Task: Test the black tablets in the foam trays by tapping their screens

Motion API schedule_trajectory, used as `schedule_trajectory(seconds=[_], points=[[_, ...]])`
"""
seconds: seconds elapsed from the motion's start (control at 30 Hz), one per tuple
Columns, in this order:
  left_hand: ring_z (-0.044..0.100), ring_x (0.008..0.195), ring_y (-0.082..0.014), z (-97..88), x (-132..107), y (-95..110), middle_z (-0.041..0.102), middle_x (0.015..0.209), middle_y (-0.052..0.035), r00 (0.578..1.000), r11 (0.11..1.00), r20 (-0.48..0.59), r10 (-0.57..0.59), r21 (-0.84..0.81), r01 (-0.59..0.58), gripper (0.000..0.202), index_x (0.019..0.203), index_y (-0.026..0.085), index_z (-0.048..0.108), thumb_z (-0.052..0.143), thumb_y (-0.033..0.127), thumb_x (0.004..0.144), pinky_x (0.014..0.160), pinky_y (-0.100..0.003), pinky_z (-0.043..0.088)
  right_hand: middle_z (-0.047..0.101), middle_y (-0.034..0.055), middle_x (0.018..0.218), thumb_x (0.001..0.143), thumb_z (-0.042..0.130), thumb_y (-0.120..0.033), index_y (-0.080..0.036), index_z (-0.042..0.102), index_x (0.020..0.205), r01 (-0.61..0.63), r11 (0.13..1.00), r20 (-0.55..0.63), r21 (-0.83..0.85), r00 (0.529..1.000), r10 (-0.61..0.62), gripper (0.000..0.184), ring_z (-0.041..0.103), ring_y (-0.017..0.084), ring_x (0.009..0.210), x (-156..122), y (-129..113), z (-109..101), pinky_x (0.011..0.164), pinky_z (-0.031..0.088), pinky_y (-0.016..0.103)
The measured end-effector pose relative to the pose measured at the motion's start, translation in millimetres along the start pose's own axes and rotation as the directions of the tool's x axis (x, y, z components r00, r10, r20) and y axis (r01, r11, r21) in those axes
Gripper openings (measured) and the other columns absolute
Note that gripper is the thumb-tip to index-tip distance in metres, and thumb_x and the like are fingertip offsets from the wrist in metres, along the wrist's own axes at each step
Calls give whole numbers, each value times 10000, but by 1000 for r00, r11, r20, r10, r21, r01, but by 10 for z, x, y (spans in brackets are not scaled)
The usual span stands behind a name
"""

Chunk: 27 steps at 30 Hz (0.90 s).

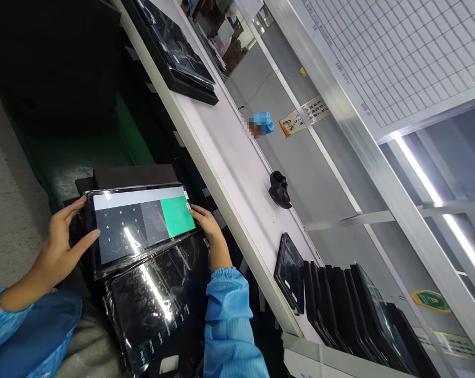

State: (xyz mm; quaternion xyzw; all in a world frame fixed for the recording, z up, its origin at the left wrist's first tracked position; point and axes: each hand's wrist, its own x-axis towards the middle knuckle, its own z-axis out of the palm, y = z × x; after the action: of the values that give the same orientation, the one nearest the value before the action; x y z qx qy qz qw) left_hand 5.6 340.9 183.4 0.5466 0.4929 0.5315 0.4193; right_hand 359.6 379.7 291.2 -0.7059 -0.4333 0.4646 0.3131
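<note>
A tablet (121, 228) with its screen lit shows a calculator keypad and a green block at its right side. My left hand (66, 244) grips its left edge, the thumb lying over the front. At the opposite edge, my right hand (208, 223) holds the tablet with fingers curled at the rim. Just below it lies a dark tablet in clear film (158, 299), with lines of small white text and a bright light reflection across it. More dark flat items are underneath, partly hidden.
A long white bench (225, 163) runs diagonally past my right. On it are stacked tablets in a black tray (182, 58), a black tape-like object (280, 189), a dark tablet (290, 273) and a row of upright black panels (339, 304). A grey partition stands behind.
</note>
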Motion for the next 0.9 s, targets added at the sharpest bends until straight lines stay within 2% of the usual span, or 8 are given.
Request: schedule_trajectory(seconds=[0.13, 0.3, 0.4, 0.57, 0.63, 0.77, 0.9], points=[[326, 1470, -289, 71, 142, 61, 333, 1577, -132, 999, 998, -30, -21, -63, 19, 755, 1463, 253, 280, 708, 407, 861, 1239, -554, 276, 756, 48, 1142, 668, 813, -443, -236, 784, 1014, 40, 999, -57, -18, 997, -41, 404, 658, 269, 1140, 61, 50, 30, 1086, 438, 462], [341, 1456, -290, 190, 319, 118, 336, 1561, -134, 995, 990, -18, -96, -105, 93, 734, 1455, 251, 277, 698, 419, 878, 1231, -514, 306, 759, 43, 1128, 605, 833, -369, -235, 771, 1054, 28, 999, 33, 46, 999, -29, 473, 673, 269, 1099, 10, 24, -21, 1064, 449, 462], [399, 1402, -297, 243, 388, 188, 398, 1491, -124, 992, 991, -35, -124, -55, 122, 720, 1439, 242, 324, 705, 451, 865, 1213, -493, 332, 763, 39, 1109, 622, 824, -374, -238, 767, 1054, 35, 999, 48, 36, 998, -37, 457, 681, 262, 1071, -19, 2, -24, 1050, 457, 456], [427, 1352, -324, 294, 441, 284, 414, 1418, -138, 989, 986, -74, -129, 98, 136, 731, 1417, 202, 357, 715, 468, 837, 1175, -528, 359, 748, 55, 1172, 731, 763, -505, -231, 765, 1063, 50, 999, -24, 6, 998, -50, 430, 644, 267, 1183, -40, -4, 17, 1109, 407, 449], [399, 1381, -337, 313, 447, 260, 402, 1434, -136, 992, 988, -86, -98, 109, 107, 746, 1430, 215, 344, 720, 438, 826, 1185, -539, 343, 750, 56, 1171, 735, 762, -526, -230, 768, 1053, 53, 999, -43, 4, 998, -53, 434, 639, 273, 1197, -55, -10, 25, 1114, 404, 448], [365, 1424, -315, 313, 433, 109, 403, 1478, -102, 993, 996, -81, -91, -34, 88, 710, 1455, 268, 336, 680, 434, 856, 1229, -506, 286, 747, 55, 1181, 767, 725, -544, -224, 764, 1074, 61, 998, -35, 6, 998, -61, 445, 633, 273, 1205, -92, -27, 20, 1107, 411, 438], [352, 1438, -295, 257, 405, 6, 407, 1509, -82, 992, 983, -70, -107, -155, 95, 692, 1427, 279, 411, 712, 474, 835, 1251, -494, 238, 731, 48, 1218, 733, 752, -472, -226, 750, 1125, 47, 999, 2, 7, 999, -47, 463, 633, 265, 1200, -95, -5, 1, 1093, 427, 413]])
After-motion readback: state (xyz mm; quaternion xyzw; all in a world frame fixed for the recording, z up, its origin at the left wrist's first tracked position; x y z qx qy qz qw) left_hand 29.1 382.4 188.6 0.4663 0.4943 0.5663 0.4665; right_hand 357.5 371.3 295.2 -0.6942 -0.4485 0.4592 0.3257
